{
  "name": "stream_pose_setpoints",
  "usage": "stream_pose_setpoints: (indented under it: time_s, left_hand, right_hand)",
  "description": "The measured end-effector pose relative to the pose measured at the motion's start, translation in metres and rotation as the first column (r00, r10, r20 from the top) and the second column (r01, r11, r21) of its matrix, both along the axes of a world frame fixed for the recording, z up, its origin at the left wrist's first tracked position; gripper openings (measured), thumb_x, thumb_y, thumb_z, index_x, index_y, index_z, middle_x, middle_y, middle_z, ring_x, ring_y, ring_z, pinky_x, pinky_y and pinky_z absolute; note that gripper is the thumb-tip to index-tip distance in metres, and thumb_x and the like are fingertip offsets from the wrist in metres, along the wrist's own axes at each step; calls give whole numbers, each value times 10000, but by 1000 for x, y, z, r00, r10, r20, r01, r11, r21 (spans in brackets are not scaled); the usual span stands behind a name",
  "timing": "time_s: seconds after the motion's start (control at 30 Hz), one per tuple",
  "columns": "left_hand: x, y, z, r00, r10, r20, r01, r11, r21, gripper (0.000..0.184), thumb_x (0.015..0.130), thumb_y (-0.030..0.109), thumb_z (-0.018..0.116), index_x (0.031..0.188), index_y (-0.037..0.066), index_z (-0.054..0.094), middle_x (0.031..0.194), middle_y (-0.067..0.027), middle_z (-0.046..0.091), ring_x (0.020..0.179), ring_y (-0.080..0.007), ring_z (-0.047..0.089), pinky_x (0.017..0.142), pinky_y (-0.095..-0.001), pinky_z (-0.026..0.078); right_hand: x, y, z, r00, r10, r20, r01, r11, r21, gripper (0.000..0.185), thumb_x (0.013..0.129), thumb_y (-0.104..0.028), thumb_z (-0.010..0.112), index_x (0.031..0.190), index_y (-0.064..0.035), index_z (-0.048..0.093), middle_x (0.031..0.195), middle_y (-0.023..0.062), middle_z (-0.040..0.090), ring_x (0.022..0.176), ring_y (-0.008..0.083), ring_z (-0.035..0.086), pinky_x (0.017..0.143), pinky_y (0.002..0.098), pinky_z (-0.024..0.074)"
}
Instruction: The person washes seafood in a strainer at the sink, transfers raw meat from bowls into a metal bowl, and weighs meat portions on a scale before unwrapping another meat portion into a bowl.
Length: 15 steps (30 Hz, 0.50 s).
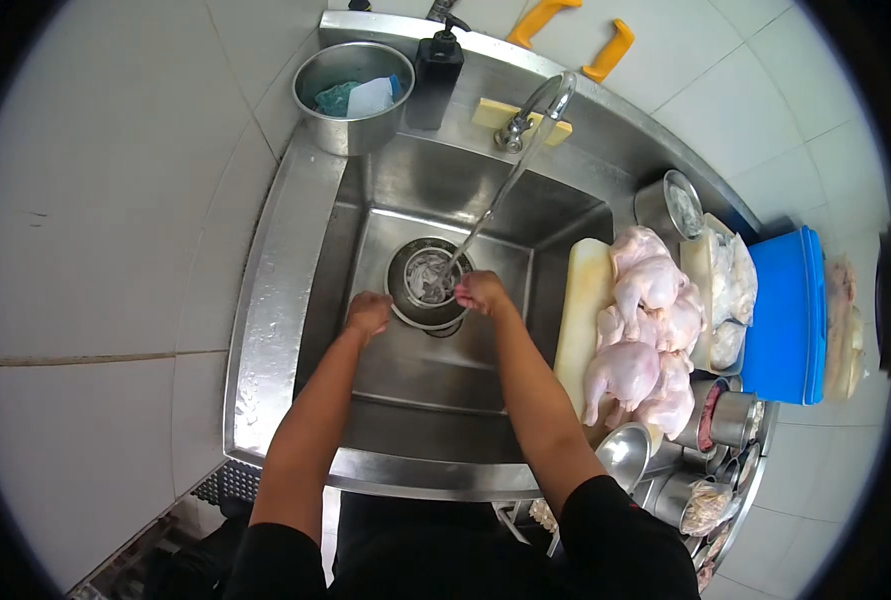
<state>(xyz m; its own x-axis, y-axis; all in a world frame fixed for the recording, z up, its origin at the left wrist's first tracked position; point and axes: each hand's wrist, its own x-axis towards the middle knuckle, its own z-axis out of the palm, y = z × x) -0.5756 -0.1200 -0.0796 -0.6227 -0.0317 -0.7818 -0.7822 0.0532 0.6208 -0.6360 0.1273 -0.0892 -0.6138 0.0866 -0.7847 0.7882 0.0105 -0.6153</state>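
A round metal bowl (pixel 398 300) sits low in the steel sink (pixel 426 375), under a stream of water from the tap (pixel 564 95). Water swirls and glints inside it, so its contents are hard to make out. My left hand (pixel 369 314) is closed at the bowl's left rim. On the opposite side, my right hand (pixel 481 292) has its fingers curled over the right rim, beside the falling water. A drain fitting (pixel 446 330) shows partly below the bowl.
Several raw chickens (pixel 651 320) lie on a cutting board (pixel 578 310) right of the sink. A blue bin (pixel 781 315) and metal containers (pixel 736 418) stand farther right. A metal pot (pixel 349 133) and black pump bottle (pixel 436 85) stand at the back left.
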Motion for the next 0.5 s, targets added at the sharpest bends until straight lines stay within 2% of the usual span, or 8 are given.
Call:
stream_pose_setpoints:
  time_s: [0.03, 0.17, 0.2, 0.27, 0.33, 0.37, 0.43, 0.5]
  left_hand:
    - [4, 0, 15, 998, 29, -55, -32, 998, -50, 227, 822, 236, 584, 915, 29, 588, 755, -47, 593, 637, -139, 553, 585, -306, 494]
    - [16, -7, 54, 992, 6, -129, -12, 999, -48, 245, 817, 257, 612, 898, 27, 596, 757, -45, 599, 639, -130, 554, 560, -302, 475]
    - [18, -10, 66, 986, -64, -152, 52, 996, -78, 247, 817, 258, 617, 900, 26, 598, 759, -42, 603, 637, -128, 555, 563, -296, 468]
    - [23, -14, 71, 976, -129, -176, 111, 988, -108, 249, 818, 259, 622, 903, 26, 601, 762, -39, 606, 635, -127, 555, 566, -289, 461]
    - [30, -20, 71, 946, -218, -240, 178, 968, -176, 248, 821, 253, 619, 906, 21, 606, 764, -41, 610, 664, -124, 562, 604, -283, 455]
    - [34, -21, 71, 945, -220, -241, 179, 968, -178, 248, 821, 253, 619, 906, 21, 606, 764, -41, 610, 664, -124, 562, 604, -283, 455]
    - [42, -24, 78, 949, -156, -274, 146, 988, -55, 249, 821, 251, 624, 910, 18, 611, 783, -47, 618, 709, -130, 569, 663, -275, 455]
    - [51, -25, 87, 942, -167, -291, 152, 986, -73, 256, 820, 249, 628, 920, 15, 610, 792, -50, 619, 722, -131, 569, 675, -276, 454]
  right_hand:
    - [7, -1, -20, 999, 28, 40, -30, 998, 62, 194, 907, -128, 500, 1072, -37, 545, 902, 103, 610, 746, 226, 614, 638, 356, 553]
    - [27, -7, -50, 989, 121, 82, -125, 991, 47, 216, 898, -146, 522, 1091, -50, 544, 879, 94, 612, 760, 217, 610, 636, 365, 547]
    - [24, -7, -61, 954, 283, 96, -294, 948, 125, 223, 894, -164, 529, 1083, -49, 555, 896, 103, 616, 797, 201, 608, 650, 349, 544]
    - [21, -9, -76, 890, 439, 123, -455, 867, 200, 231, 890, -181, 536, 1076, -48, 567, 913, 111, 620, 834, 186, 607, 664, 333, 541]
    - [21, -22, -77, 798, 593, -107, -474, 727, 496, 229, 857, -163, 529, 1032, -45, 615, 992, 147, 639, 888, 223, 627, 718, 349, 530]
    - [25, -28, -79, 798, 592, -109, -473, 729, 495, 229, 857, -163, 529, 1032, -45, 615, 992, 147, 639, 888, 223, 627, 718, 349, 530]
    - [39, -41, -68, 404, 915, 7, -578, 249, 777, 227, 807, -143, 514, 949, -46, 662, 1032, 167, 641, 916, 297, 635, 799, 387, 507]
    - [49, -41, -68, 392, 920, 13, -568, 231, 790, 237, 789, -147, 515, 942, -50, 668, 1033, 171, 638, 921, 333, 625, 837, 404, 488]
